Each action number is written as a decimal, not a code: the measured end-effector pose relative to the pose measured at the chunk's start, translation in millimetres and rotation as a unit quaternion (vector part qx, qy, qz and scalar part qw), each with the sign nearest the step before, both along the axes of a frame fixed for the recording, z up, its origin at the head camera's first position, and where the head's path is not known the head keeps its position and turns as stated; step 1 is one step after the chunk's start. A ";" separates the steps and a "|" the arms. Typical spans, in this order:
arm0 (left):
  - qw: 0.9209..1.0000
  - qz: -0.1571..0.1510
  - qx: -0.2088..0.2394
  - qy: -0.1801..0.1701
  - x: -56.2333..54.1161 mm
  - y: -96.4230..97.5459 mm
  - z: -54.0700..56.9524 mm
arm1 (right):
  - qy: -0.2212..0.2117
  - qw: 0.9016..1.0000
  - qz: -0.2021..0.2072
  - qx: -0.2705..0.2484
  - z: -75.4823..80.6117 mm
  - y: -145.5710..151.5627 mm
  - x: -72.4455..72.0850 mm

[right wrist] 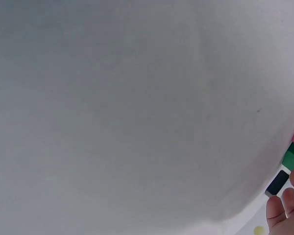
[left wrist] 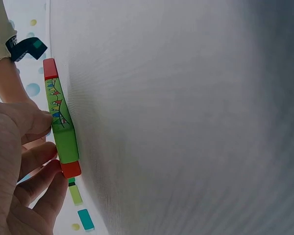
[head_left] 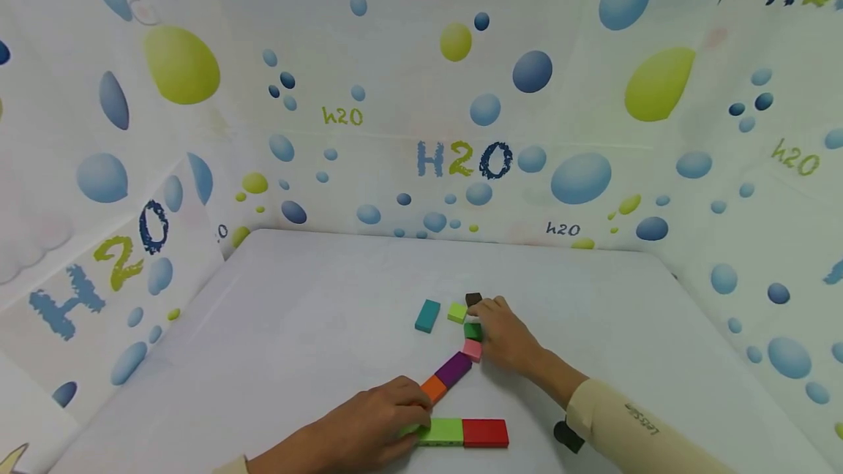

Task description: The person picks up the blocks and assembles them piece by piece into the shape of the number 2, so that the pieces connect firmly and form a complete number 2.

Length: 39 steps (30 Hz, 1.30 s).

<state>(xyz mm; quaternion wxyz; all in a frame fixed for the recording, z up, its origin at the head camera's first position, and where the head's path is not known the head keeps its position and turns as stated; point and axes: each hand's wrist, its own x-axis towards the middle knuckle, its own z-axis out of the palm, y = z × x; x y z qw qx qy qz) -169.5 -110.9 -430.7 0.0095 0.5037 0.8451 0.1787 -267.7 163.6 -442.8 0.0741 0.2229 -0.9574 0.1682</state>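
Note:
My left hand [head_left: 375, 419] grips the left end of a row with a light green block [head_left: 443, 431] and a red block [head_left: 486, 433]; its fingertips reach the orange block [head_left: 433, 389]. Thumb and fingers lie along the light green block's side in the left wrist view. A purple block [head_left: 454, 369] continues diagonally from the orange one. Curled fingers of my right hand [head_left: 508, 335] pinch at the dark brown block [head_left: 473, 299], partly covering it. Beside that hand are a green block [head_left: 472, 330], a pink block [head_left: 471, 350] and a small lime block [head_left: 457, 313].
A teal block [head_left: 427, 316] lies on the white table [head_left: 316, 313], left of the lime one. A dark device [head_left: 568, 436] shows beneath the right sleeve [head_left: 632, 423]. Behind the table hangs a patterned sheet [head_left: 395, 79] with blue and lime drops.

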 end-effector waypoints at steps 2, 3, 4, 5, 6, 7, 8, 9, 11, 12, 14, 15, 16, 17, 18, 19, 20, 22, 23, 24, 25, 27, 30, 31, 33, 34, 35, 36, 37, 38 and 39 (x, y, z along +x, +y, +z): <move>1.000 0.000 -0.001 -0.003 0.1 0.3 0.0 | -0.001 1.000 -0.004 -0.003 0.9 -1.4 -0.2; 1.000 0.000 -0.001 -0.004 0.2 0.4 0.0 | 0.000 1.000 -0.005 -0.005 1.6 -1.9 -0.5; 1.000 0.000 -0.001 -0.005 0.3 0.5 0.1 | 0.002 1.000 -0.007 -0.004 2.3 -2.4 -1.2; 1.000 0.001 -0.002 -0.005 0.3 0.6 0.2 | 0.002 1.000 -0.009 -0.004 3.2 -2.9 -2.1; 1.000 0.002 -0.002 -0.006 0.3 0.6 0.3 | 0.003 1.000 -0.012 -0.003 3.9 -3.4 -3.2; 1.000 0.002 -0.002 -0.006 0.3 0.6 0.3 | 0.002 1.000 -0.015 -0.002 4.7 -3.9 -4.5; 1.000 0.003 -0.002 -0.006 0.4 0.6 0.4 | 0.003 1.000 -0.019 0.000 5.0 -4.4 -6.0; 1.000 0.004 -0.003 -0.006 0.5 0.6 0.4 | -0.002 1.000 -0.024 0.004 5.6 -4.7 -7.3; 1.000 0.005 -0.003 -0.005 0.4 0.2 0.6 | -0.009 0.999 -0.030 0.010 6.9 -6.2 -10.2; 1.000 0.005 -0.003 -0.005 0.5 0.1 0.6 | -0.013 0.999 -0.033 0.012 7.6 -6.8 -11.4; 1.000 0.006 -0.003 -0.005 0.6 0.0 0.7 | -0.020 0.999 -0.038 0.016 8.7 -8.1 -13.6; 1.000 0.006 -0.003 -0.005 0.6 0.0 0.7 | -0.023 0.999 -0.038 0.016 9.7 -8.8 -14.6; 1.000 0.006 -0.002 -0.005 0.7 0.0 0.7 | -0.025 0.999 -0.039 0.015 10.5 -9.6 -15.7; 1.000 0.006 -0.002 -0.004 0.8 -0.1 0.7 | -0.026 0.999 -0.039 0.016 11.0 -10.3 -17.1; 1.000 0.006 -0.002 -0.004 0.8 -0.1 0.6 | -0.029 0.999 -0.041 0.016 11.8 -11.0 -18.0; 1.000 0.005 -0.001 -0.003 0.9 -0.2 0.5 | -0.033 0.998 -0.043 0.017 12.4 -11.7 -19.2; 1.000 0.005 0.000 -0.002 0.9 -0.3 0.5 | -0.036 0.998 -0.045 0.019 12.9 -12.4 -20.5; 1.000 0.002 0.003 -0.001 0.9 -0.5 0.2 | -0.046 0.997 -0.054 0.024 14.1 -14.1 -22.6; 1.000 0.001 0.004 0.000 1.0 -0.7 0.1 | -0.052 0.997 -0.059 0.027 14.6 -14.9 -23.5; 1.000 0.000 0.005 0.001 1.0 -0.9 0.0 | -0.058 0.996 -0.063 0.028 15.2 -15.9 -24.3; 1.000 -0.001 0.006 0.002 1.0 -1.1 -0.1 | -0.063 0.995 -0.066 0.029 15.7 -16.9 -25.3; 1.000 -0.003 0.007 0.005 0.8 -1.6 -0.4 | -0.075 0.994 -0.075 0.027 16.6 -19.2 -27.0; 1.000 -0.005 0.009 0.009 0.7 -2.1 -0.7 | -0.089 0.992 -0.084 0.021 17.7 -22.7 -29.6; 1.000 -0.005 0.009 0.009 0.6 -2.1 -0.8 | -0.094 0.991 -0.088 0.022 18.7 -23.8 -30.0; 1.000 -0.005 0.009 0.007 0.5 -2.0 -0.9 | -0.102 0.990 -0.093 0.023 20.7 -25.1 -31.4; 1.000 -0.006 0.009 0.007 0.4 -1.8 -0.9 | -0.105 0.990 -0.094 0.024 21.7 -25.5 -32.0; 1.000 -0.005 0.009 0.005 0.4 -1.7 -0.8 | -0.108 0.989 -0.097 0.026 22.7 -25.8 -32.5; 1.000 -0.004 0.008 0.002 0.3 -1.7 -0.7 | -0.111 0.989 -0.099 0.029 23.7 -26.2 -32.9; 1.000 -0.003 0.007 0.000 0.3 -1.3 -0.4 | -0.115 0.988 -0.102 0.030 24.6 -26.4 -32.9; 1.000 -0.003 0.006 0.000 0.2 -1.0 -0.1 | -0.119 0.987 -0.105 0.030 24.8 -26.5 -33.0; 1.000 -0.002 0.006 0.000 0.2 -0.9 0.0 | -0.122 0.986 -0.108 0.031 24.8 -26.9 -32.8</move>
